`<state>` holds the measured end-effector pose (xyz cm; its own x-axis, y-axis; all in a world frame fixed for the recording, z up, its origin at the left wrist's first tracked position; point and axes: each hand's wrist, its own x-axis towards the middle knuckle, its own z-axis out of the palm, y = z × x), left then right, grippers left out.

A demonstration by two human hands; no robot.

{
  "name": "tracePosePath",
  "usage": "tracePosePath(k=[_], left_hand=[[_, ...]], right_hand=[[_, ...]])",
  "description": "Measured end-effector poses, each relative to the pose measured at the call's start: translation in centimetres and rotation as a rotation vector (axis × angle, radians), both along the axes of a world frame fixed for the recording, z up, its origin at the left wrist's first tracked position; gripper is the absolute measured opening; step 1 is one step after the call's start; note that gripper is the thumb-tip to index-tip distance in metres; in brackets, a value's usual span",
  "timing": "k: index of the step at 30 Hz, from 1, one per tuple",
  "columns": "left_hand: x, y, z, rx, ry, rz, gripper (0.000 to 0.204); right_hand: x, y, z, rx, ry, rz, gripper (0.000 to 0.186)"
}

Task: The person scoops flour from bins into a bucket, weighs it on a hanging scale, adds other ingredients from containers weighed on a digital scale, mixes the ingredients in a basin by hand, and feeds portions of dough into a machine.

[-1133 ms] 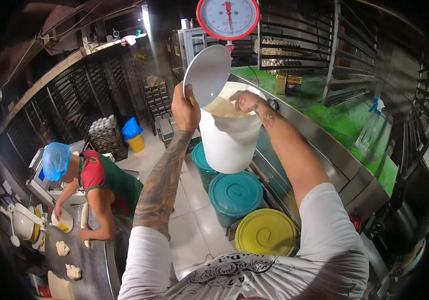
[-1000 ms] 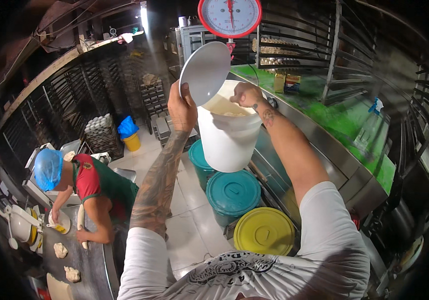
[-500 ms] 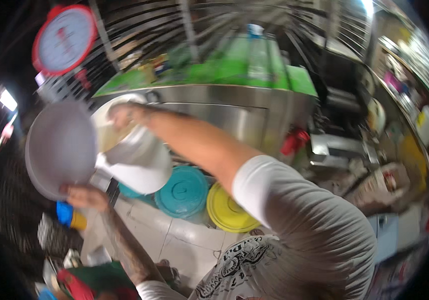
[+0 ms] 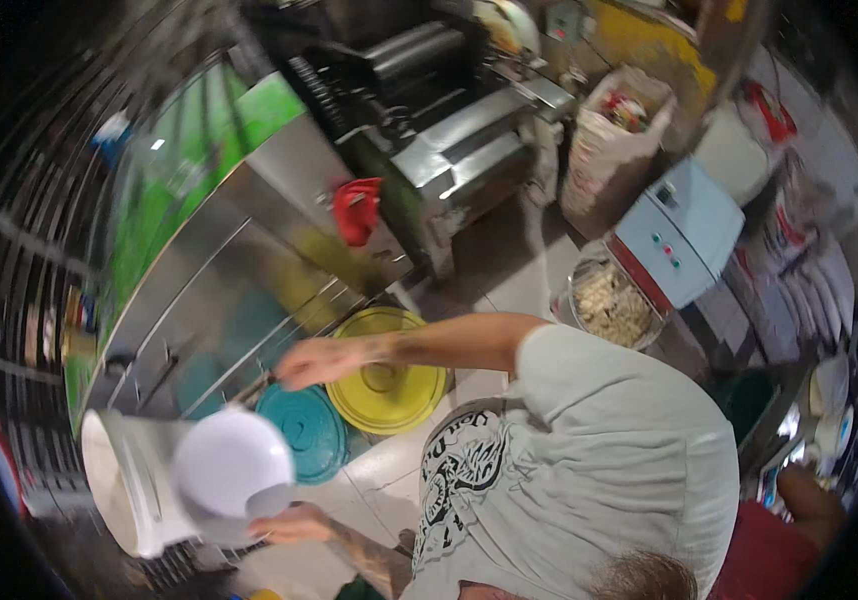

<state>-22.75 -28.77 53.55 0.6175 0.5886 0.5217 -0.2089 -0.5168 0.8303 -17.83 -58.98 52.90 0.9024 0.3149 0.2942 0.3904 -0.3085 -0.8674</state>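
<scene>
My left hand (image 4: pixel 294 523) grips the lower edge of a round white bowl (image 4: pixel 234 460), its mouth tilted toward me. Close behind the bowl is a large white bucket (image 4: pixel 139 480), tipped over toward the left. My right hand (image 4: pixel 324 362) is curled closed above a teal lidded tub (image 4: pixel 304 430) and a yellow lidded tub (image 4: pixel 389 385). Something thin and dark shows at its fingertips, blurred; I cannot make out what it is.
A steel cabinet (image 4: pixel 239 260) with a green top (image 4: pixel 179 190) stands ahead. Beyond it is a metal roller machine (image 4: pixel 469 140). To the right are a sack (image 4: pixel 614 150), a pale blue machine (image 4: pixel 679 235) and a container of pale lumps (image 4: pixel 609 305). Another person's sleeve (image 4: pixel 764 555) shows lower right.
The view has swung right. My right hand has come out of the white bucket and away to the right. My left hand still holds the bowl, now in front of the bucket.
</scene>
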Motion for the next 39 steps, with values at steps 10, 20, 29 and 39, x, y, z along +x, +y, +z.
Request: tracePosePath(k=[10,20,29,39], left_hand=[[-0.7,-28.7,-6.7,-0.123,0.837,-1.364,0.062],[-4.9,-49.0,-11.7,-0.078,1.149,-1.737,0.055],[-15.0,-58.8,-10.7,0.149,1.030,-2.357,0.051],[-31.5,-63.2,-4.4,0.343,1.123,-2.973,0.078]], right_hand=[[-37.9,-24.2,-20.9,0.790,0.421,-1.360,0.016],[-48.2,-25.4,-18.8,0.166,0.570,-2.023,0.026],[-53.2,-23.8,-19.1,0.345,0.388,-1.952,0.065],[-58.7,-17.4,-5.2,0.682,0.159,-2.407,0.057]])
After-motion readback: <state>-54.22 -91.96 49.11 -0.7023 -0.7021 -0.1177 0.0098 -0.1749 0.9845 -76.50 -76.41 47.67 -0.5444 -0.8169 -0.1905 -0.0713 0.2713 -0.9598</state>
